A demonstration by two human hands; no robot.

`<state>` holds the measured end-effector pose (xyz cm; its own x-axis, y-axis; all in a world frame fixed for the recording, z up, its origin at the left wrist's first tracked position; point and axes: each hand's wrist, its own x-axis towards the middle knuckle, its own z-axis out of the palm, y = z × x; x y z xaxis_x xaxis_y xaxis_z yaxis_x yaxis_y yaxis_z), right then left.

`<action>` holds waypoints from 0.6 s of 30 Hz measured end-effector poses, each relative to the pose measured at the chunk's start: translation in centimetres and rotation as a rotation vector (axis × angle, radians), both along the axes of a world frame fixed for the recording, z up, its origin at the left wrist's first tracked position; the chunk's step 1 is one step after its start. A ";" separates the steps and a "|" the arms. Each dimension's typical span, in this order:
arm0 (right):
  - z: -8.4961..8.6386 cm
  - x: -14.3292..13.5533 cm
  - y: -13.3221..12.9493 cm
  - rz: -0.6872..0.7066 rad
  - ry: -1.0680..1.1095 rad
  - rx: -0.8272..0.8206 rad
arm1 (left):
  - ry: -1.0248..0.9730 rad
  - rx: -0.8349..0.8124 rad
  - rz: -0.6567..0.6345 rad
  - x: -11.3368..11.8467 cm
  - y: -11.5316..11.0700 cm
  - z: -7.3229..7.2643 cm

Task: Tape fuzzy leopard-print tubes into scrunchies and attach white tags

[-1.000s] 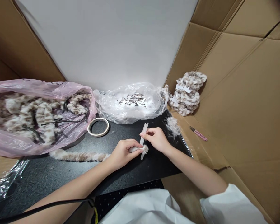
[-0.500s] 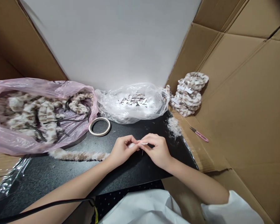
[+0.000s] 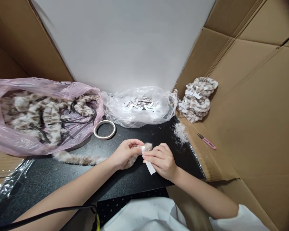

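A furry brown-and-white strip [image 3: 79, 159] lies along the black table, and its right end passes under and through my left hand [image 3: 127, 155]. My left fingers are pinched round that strip near its tufted end. Against the fur is a white paper strip [image 3: 149, 166], hanging down toward the table's front edge. My right hand [image 3: 163, 161] has its fingers closed on the white strip, close beside my left fingertips.
A pink bag [image 3: 45, 84] of furry pieces and dark cords lies left. Behind are a tape roll [image 3: 104, 137] and a clear bag [image 3: 113, 112] of paper pieces. Furry coils [image 3: 198, 99], fluff [image 3: 181, 132] and pink snips [image 3: 208, 142] are at right, beside cardboard [image 3: 255, 112].
The tufted end of the furry strip and a longer length of white strip now show between my hands. My right fingers have shifted onto the white strip. The view has moved slightly.
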<state>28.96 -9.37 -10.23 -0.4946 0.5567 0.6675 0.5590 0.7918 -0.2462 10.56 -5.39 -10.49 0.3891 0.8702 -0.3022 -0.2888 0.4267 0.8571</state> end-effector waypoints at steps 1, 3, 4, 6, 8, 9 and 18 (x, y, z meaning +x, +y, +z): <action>0.0 0.0 0.0 0.006 -0.013 0.014 | -0.007 -0.034 -0.011 -0.1 0.1 0.1; 0.0 0.0 -0.1 0.010 -0.025 0.053 | -0.016 -0.075 -0.012 -0.2 0.1 0.2; -0.1 0.0 -0.1 0.010 -0.026 0.075 | -0.020 -0.086 -0.008 -0.2 0.0 0.3; -0.3 0.0 -0.1 0.009 -0.031 0.115 | -0.030 -0.104 0.006 -0.1 -0.1 0.5; -0.4 0.1 0.0 0.000 -0.058 0.139 | -0.040 -0.124 0.015 0.0 -0.1 0.7; -0.4 0.1 0.1 -0.007 -0.077 0.142 | -0.046 -0.134 0.013 0.0 -0.1 0.8; -0.2 0.1 0.1 -0.030 -0.080 0.115 | -0.020 -0.119 -0.093 -0.5 0.0 0.0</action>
